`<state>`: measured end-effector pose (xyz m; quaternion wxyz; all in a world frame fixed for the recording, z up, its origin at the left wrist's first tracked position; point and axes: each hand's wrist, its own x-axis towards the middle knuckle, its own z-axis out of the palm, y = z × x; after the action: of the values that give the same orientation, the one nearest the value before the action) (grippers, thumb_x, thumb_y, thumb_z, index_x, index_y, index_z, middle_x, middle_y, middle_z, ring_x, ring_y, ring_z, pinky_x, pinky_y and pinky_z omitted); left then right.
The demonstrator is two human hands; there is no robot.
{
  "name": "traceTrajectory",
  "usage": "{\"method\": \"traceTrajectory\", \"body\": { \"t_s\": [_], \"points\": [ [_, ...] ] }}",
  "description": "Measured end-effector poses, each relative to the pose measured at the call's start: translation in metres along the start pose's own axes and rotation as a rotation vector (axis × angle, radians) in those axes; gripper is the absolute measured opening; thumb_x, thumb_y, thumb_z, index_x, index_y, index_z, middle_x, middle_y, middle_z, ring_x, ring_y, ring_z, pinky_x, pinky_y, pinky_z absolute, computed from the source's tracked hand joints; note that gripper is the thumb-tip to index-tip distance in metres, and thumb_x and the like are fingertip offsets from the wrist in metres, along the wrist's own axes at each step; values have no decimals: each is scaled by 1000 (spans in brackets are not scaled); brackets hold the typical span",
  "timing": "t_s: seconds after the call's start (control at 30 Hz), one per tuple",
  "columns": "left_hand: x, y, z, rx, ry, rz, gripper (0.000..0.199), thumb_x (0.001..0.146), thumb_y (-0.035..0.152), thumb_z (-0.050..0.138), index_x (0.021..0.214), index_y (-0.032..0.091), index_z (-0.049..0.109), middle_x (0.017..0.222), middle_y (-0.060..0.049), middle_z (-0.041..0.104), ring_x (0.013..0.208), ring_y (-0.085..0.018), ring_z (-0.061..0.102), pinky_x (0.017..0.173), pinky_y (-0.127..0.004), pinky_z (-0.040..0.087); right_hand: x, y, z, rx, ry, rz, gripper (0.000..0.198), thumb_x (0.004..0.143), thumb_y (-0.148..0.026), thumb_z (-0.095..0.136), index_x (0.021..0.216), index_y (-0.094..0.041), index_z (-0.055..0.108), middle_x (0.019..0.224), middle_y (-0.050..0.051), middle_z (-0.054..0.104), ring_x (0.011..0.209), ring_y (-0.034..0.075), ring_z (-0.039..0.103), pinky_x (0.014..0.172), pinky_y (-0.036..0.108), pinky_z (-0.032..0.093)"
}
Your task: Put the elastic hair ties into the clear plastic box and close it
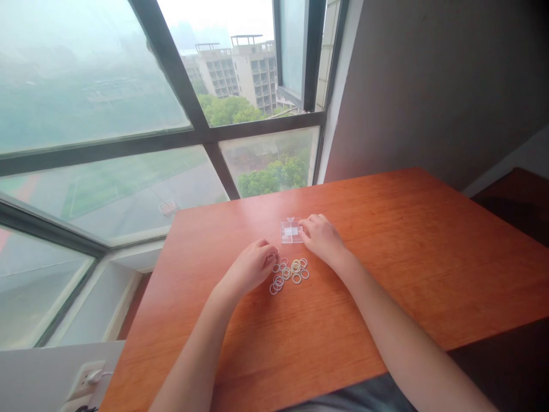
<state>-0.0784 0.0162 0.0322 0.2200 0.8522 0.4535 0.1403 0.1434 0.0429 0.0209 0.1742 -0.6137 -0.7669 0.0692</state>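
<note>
A loose pile of small pastel ring-shaped hair ties [286, 273] lies on the wooden table, some overlapping. Just left of the pile is my left hand [253, 264], its thumb and fingers pinched together on a pale hair tie [275, 252]. Beyond the pile sits a clear plastic box [291, 232] with a whitish patch in its middle. My right hand [322, 236] is at the box's right side, with thumb and fingertips closed on its edge. What the box contains is too small to make out.
The reddish-brown table [386, 229] reaches to the dark-framed window [210, 136] on the far side. A grey wall [412, 86] stands at the right. Low on the left, a white plug [94, 376] sits in a wall socket.
</note>
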Motion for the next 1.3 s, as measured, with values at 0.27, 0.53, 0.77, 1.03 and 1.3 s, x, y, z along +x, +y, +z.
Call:
{"method": "traceTrajectory", "body": {
  "t_s": [0.27, 0.53, 0.77, 1.03, 1.3],
  "points": [
    [-3, 10, -3, -95, -55, -30, 22, 87, 23, 50, 97, 19, 69, 86, -5, 66, 73, -15, 60, 68, -25, 47, 4, -6, 7, 72, -30, -110, 27, 94, -23, 47, 108, -18, 70, 101, 10, 66, 101, 23, 51, 89, 33, 42],
    [-10, 10, -7, -281, -54, -43, 25, 87, 19, 48, 102, 18, 68, 92, -4, 70, 76, -13, 63, 71, -23, 50, 3, 0, -1, 169, -40, -84, 26, 91, -26, 51, 111, -20, 67, 105, 8, 67, 101, 21, 56, 88, 30, 42],
    [-14, -12, -5, -65, 106, -150, 25, 88, 23, 48, 103, 20, 68, 88, -4, 68, 73, -14, 60, 66, -24, 45, -4, 37, -25, -71, -164, 361, 27, 89, -37, 51, 105, -21, 66, 97, 13, 70, 88, 27, 64, 68, 33, 41],
    [-11, 2, 6, 1, 5, -66, 26, 89, 22, 47, 97, 23, 71, 75, -3, 61, 66, -14, 54, 64, -23, 39, -1, 31, -9, 60, -174, 251, 22, 87, -36, 54, 97, -22, 68, 90, 8, 72, 83, 22, 64, 67, 28, 40],
    [-16, 4, -1, -101, -77, -57, 19, 82, 27, 58, 96, 23, 70, 74, -1, 60, 67, -14, 53, 63, -23, 39, -6, 4, -12, 292, -129, -32, 20, 88, -28, 53, 98, -21, 69, 82, 3, 70, 72, 14, 60, 66, 24, 40]
  ]
}}
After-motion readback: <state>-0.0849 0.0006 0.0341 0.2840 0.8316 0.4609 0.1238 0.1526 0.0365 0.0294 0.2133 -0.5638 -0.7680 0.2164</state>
